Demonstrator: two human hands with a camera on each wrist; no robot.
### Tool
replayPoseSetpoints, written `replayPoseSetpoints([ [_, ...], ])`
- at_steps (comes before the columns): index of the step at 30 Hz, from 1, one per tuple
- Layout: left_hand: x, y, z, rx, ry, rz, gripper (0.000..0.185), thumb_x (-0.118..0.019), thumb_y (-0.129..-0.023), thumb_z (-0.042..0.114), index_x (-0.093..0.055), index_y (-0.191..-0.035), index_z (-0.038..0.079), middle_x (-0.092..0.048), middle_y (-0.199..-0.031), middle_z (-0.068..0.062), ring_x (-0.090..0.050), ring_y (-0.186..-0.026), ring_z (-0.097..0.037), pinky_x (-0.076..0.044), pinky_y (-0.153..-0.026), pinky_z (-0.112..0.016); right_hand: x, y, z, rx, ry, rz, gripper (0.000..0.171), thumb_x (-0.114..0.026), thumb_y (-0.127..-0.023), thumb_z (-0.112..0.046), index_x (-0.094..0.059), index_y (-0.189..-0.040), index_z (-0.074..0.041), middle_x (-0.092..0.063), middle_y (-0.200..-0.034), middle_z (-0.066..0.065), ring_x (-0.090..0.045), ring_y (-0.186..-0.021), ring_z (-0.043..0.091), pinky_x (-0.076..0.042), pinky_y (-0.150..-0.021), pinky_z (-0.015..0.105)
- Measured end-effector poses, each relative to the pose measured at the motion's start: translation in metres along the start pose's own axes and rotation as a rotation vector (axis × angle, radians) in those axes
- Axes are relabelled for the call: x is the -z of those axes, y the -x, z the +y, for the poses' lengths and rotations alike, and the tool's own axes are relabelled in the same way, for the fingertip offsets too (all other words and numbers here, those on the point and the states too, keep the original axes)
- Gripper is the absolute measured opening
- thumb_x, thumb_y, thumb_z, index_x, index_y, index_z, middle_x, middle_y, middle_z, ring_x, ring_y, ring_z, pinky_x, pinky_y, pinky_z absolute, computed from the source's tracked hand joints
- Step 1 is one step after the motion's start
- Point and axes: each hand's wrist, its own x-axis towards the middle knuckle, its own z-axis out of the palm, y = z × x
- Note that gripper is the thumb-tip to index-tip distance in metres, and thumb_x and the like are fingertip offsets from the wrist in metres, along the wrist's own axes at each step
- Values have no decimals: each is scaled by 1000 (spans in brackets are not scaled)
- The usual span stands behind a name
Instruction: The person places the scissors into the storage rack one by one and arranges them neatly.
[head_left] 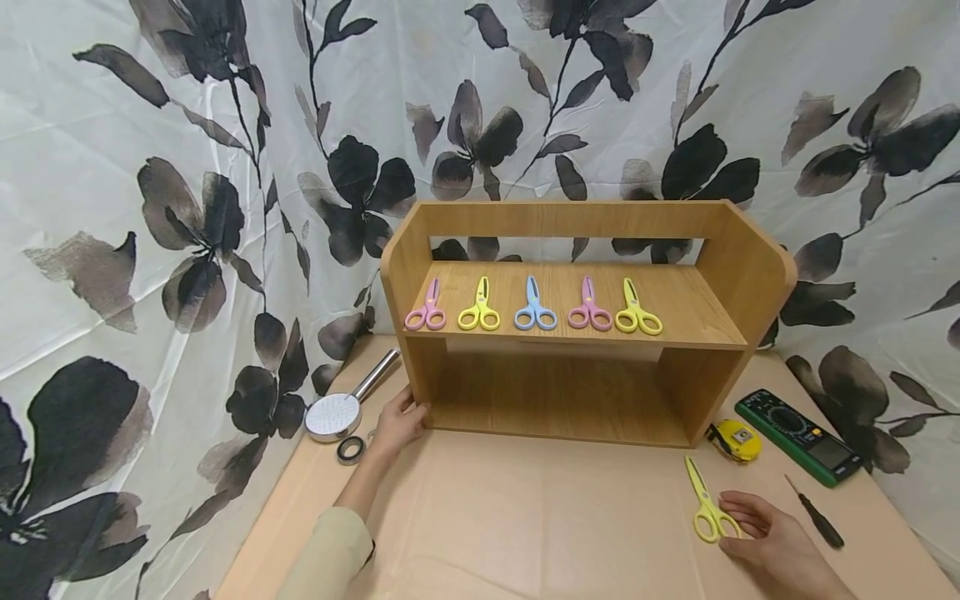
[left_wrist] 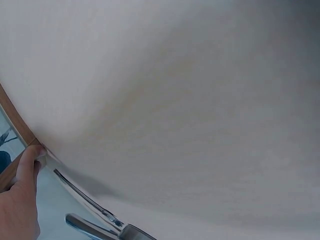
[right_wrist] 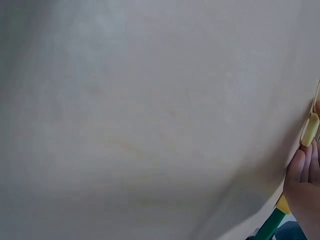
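Note:
At the lower left corner of a two-tier wooden shelf [head_left: 558,393], my left hand [head_left: 401,421] grips the side panel's edge. The left wrist view shows the fingers of that hand [left_wrist: 22,195] bent over the corner. On the table at the front right, my right hand [head_left: 772,542] pinches yellow scissors [head_left: 711,508] by the handle loops, blades towards the shelf. Along the upper tier lie pink scissors [head_left: 426,307], yellow scissors [head_left: 480,305], blue scissors [head_left: 534,305], more pink scissors [head_left: 588,305] and more yellow scissors [head_left: 636,308] in a row.
Left of the shelf lie a shower head [head_left: 337,414] and a black ring [head_left: 350,450], close to my left hand. To the right are a yellow tape measure [head_left: 737,440], a green multimeter [head_left: 798,436] and a screwdriver [head_left: 819,517]. A floral curtain [head_left: 285,125] hangs behind.

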Motion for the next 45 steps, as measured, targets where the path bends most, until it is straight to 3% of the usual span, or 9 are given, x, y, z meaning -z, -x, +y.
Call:
replayPoseSetpoints([
  [7,1,1,1,-12,-25,-2,67,-64,-99,8,-39,-161,11,-42,-160,-27,-63,-81,-24,-54,-64,-27,-3,-1,-1,18,18,18,88,-89,-81,-20,-42,-148,10,-52,-146,33,-58,-121,33,-47,-72,6],
  [11,0,-1,1,-9,-25,-11,68,-64,-99,8,-37,-162,11,-41,-161,-28,-60,-74,-21,-53,-62,-27,-5,-1,-2,19,30,26,81,-87,-83,-14,-44,-147,10,-54,-144,31,-57,-118,33,-49,-73,11],
  [19,-1,0,3,-9,-27,-2,67,-62,-99,7,-39,-161,13,-43,-161,-26,-56,-69,-18,-50,-60,-24,-8,4,-10,3,31,39,76,-81,-83,-1,-43,-148,9,-51,-143,33,-57,-119,39,-60,-90,38],
  [24,-1,0,3,-10,-33,1,67,-63,-99,7,-39,-161,12,-43,-160,-27,-56,-67,-17,-50,-59,-24,-9,8,-11,6,44,63,68,-78,-87,-2,-45,-145,10,-54,-139,34,-60,-114,37,-61,-86,36],
  [29,-1,1,2,-10,-41,-2,67,-62,-100,8,-38,-162,13,-43,-160,-26,-61,-76,-22,-51,-60,-24,-11,10,-7,8,75,103,61,-77,-90,-9,-50,-142,10,-59,-135,32,-63,-114,41,-61,-88,40],
  [36,-1,2,2,-5,-37,1,68,-63,-100,9,-37,-162,13,-43,-161,-25,-62,-76,-21,-52,-61,-25,-12,11,-3,-21,87,134,61,-79,-90,-14,-52,-141,8,-63,-125,26,-62,-100,30,-57,-76,32],
  [45,0,2,0,0,-25,-5,68,-62,-100,8,-35,-163,12,-41,-161,-27,-55,-67,-15,-50,-61,-24,-15,17,-5,-57,-11,128,68,-80,-91,-22,-51,-146,5,-61,-132,25,-59,-95,21,-53,-66,25],
])
